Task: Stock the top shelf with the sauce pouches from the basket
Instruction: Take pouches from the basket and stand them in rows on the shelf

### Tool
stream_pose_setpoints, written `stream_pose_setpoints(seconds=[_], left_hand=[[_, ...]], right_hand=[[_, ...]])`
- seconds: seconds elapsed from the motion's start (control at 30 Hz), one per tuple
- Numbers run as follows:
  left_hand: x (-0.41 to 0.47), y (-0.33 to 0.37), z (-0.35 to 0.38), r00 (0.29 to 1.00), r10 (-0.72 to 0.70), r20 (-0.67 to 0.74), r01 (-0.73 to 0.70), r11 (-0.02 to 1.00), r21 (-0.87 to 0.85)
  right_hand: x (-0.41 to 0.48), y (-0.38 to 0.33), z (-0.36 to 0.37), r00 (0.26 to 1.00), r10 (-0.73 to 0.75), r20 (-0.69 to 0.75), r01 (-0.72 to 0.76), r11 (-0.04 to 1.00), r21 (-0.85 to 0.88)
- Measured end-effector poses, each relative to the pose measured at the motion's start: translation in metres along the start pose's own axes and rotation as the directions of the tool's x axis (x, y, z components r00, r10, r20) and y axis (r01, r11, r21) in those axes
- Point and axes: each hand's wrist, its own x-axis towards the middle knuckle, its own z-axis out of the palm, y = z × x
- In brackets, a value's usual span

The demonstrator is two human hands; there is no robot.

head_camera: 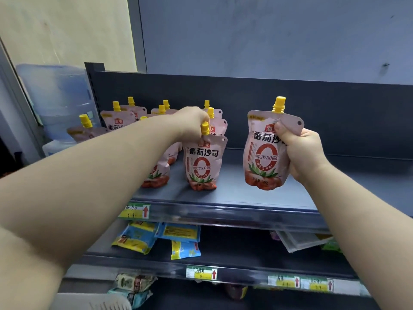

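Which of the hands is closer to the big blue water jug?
Left. The left hand pinches a pouch mid-shelf, right of the water jug; the right hand holds another pouch farther right.

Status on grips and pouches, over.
Left grip pinches yellow cap of pink spouted sauce pouch standing on grey metal top shelf. Right grip holds second pink pouch over bare shelf. Path clear.

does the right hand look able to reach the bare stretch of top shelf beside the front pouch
Probably yes: the right hand holds its pouch over bare top shelf, with nothing standing under it. The front pouch, gripped by the left hand, stands clear to its left.
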Motion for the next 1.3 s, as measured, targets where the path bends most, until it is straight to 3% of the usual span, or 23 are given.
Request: stream_pose_setpoints(seconds=[0.37,0.53,1.07,1.3], left_hand=[[-0.001,0.006,-0.013,1.0,-0.008,0.009,0.009,0.99,-0.139],[0.001,0.006,-0.011,1.0,-0.01,0.006,0.01,0.995,-0.098],[0.01,0.006,-0.017,0.998,0.06,0.028,-0.055,0.988,-0.145],[0.039,0.032,-0.031,0.997,0.072,-0.016,-0.074,0.988,-0.136]], right_hand=[[0.023,-0.003,0.003,0.996,-0.024,0.082,0.018,0.997,0.073],[0.028,0.0,0.006,0.995,-0.026,0.095,0.017,0.995,0.098],[0.061,0.02,-0.002,0.999,-0.026,0.03,0.023,0.997,0.075],[0.097,0.027,-0.012,0.99,-0.007,0.14,-0.003,0.997,0.073]])
